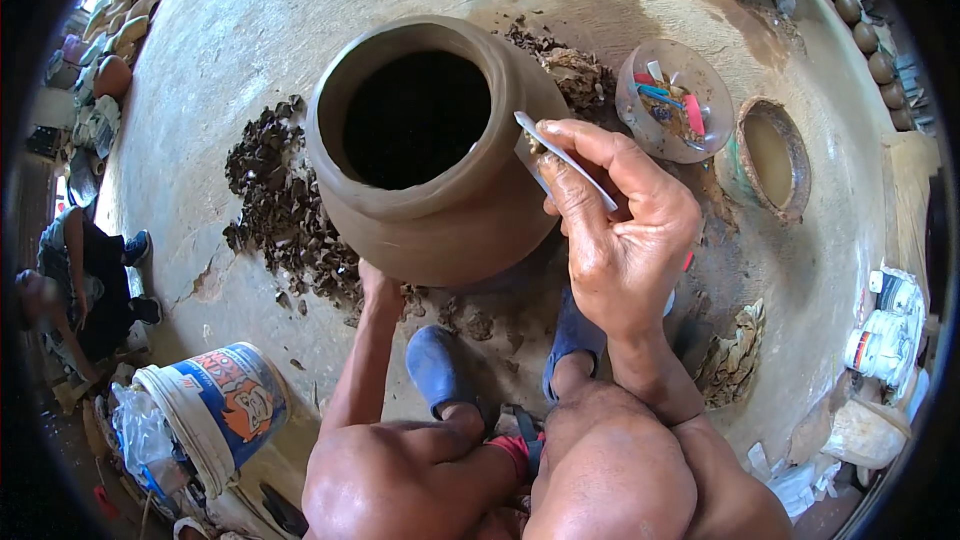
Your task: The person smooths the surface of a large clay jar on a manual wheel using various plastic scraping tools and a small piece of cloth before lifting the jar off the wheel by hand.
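Observation:
A large brown clay pot (390, 230) with a wide dark mouth fills the upper middle. My left hand (380, 285) is at its lower left edge, its fingers mostly hidden by the pot. My right hand (625, 230) is closed on a thin white flat scraper (590, 185), held upright and angled beside the pot's right shoulder, with brown clay on the thumb and scraper. I cannot tell whether the scraper touches the pot.
Clay scraps (262, 180) surround the pot. At right are a tool bowl (712, 100) and a bucket of murky water (770, 162). A white bucket (208, 410) stands lower left. Another person (90, 290) is at far left. Stacked pottery (113, 77) lines the wall.

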Demonstrator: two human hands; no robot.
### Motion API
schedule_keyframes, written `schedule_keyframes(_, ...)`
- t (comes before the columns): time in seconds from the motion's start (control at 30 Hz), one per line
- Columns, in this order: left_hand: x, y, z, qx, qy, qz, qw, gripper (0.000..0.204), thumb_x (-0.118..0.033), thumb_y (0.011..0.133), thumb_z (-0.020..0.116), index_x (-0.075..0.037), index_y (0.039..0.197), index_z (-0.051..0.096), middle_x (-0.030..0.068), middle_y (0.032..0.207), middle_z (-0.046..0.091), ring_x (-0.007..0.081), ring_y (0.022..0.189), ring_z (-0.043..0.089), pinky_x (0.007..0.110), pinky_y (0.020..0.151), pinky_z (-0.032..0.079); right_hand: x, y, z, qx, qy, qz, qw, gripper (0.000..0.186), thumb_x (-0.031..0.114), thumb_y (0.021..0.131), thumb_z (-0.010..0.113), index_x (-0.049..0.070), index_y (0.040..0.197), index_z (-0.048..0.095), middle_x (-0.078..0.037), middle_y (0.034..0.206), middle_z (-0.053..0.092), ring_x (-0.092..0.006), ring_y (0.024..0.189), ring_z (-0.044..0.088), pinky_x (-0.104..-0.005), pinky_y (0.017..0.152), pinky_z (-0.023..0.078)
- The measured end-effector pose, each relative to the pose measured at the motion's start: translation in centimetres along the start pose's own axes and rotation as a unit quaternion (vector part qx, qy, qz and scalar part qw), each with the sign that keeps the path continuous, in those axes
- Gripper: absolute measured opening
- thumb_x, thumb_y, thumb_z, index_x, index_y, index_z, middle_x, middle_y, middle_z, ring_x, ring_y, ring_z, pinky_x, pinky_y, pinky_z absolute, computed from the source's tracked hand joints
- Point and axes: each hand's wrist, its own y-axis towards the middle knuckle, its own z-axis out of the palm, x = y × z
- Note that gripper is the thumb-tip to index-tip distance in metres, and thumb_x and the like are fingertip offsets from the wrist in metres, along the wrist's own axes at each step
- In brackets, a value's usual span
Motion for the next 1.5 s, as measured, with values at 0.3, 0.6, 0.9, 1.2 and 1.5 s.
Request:
schedule_keyframes(0.3, -0.2, -6.4, 6.0, -0.002, -0.004, -0.220, 0.976, 0.065, -0.053, 0.103, 0.056, 0.003, 0.133, 0.060, 0.0180, 0.121, 0.071, 0.0190, 0.071, 0.070, 0.034, 0.060, 0.054, -0.6, 0.0, -1.1, -0.004, -0.018, -0.019, 1.000, 0.015, -0.007, 0.091, 0.070, -0.005, 0.105, 0.075, -0.016, 0.093, 0.076, -0.0209, 0.083, 0.075, -0.0307, 0.073, 0.058)
schedule_keyframes(0.6, 2.6, -9.7, 8.7, 0.093, -0.051, -0.208, 0.972, 0.069, -0.058, 0.105, 0.050, -0.001, 0.145, 0.047, 0.0221, 0.125, 0.068, 0.0249, 0.072, 0.072, 0.034, 0.058, 0.058, -0.6, -0.6, -1.7, -0.001, -0.046, -0.020, 0.999, 0.016, -0.007, 0.090, 0.071, -0.004, 0.105, 0.075, -0.015, 0.093, 0.076, -0.0223, 0.083, 0.075, -0.0309, 0.073, 0.058)
schedule_keyframes(0.9, 0.9, -4.1, 7.1, -0.137, -0.040, -0.055, 0.988, 0.057, -0.048, 0.108, 0.050, 0.005, 0.122, 0.065, 0.0137, 0.097, 0.075, 0.0180, 0.071, 0.069, 0.027, 0.055, 0.052, -0.6, -0.5, -0.9, 0.013, -0.043, -0.043, 0.998, 0.020, -0.007, 0.094, 0.068, -0.003, 0.113, 0.075, -0.005, 0.094, 0.074, -0.0042, 0.073, 0.060, -0.0195, 0.063, 0.049)
schedule_keyframes(1.2, -1.1, -3.8, 4.3, -0.003, -0.079, -0.201, 0.976, 0.061, -0.047, 0.107, 0.051, 0.000, 0.146, 0.049, 0.0159, 0.106, 0.074, 0.0201, 0.083, 0.075, 0.035, 0.071, 0.061, -0.4, -0.3, -0.7, 0.028, -0.041, -0.064, 0.997, 0.021, -0.009, 0.094, 0.068, -0.004, 0.113, 0.074, -0.006, 0.096, 0.074, -0.0051, 0.073, 0.060, -0.0197, 0.064, 0.049)
schedule_keyframes(1.5, 2.1, -10.0, 8.2, 0.152, -0.044, -0.326, 0.932, 0.065, -0.058, 0.104, 0.051, -0.005, 0.142, 0.049, 0.0157, 0.126, 0.066, 0.0225, 0.086, 0.072, 0.030, 0.053, 0.055, 0.2, -0.5, -1.1, 0.036, -0.062, -0.047, 0.996, 0.020, -0.010, 0.092, 0.070, -0.006, 0.111, 0.074, -0.008, 0.096, 0.074, -0.0077, 0.084, 0.066, -0.0219, 0.073, 0.054)
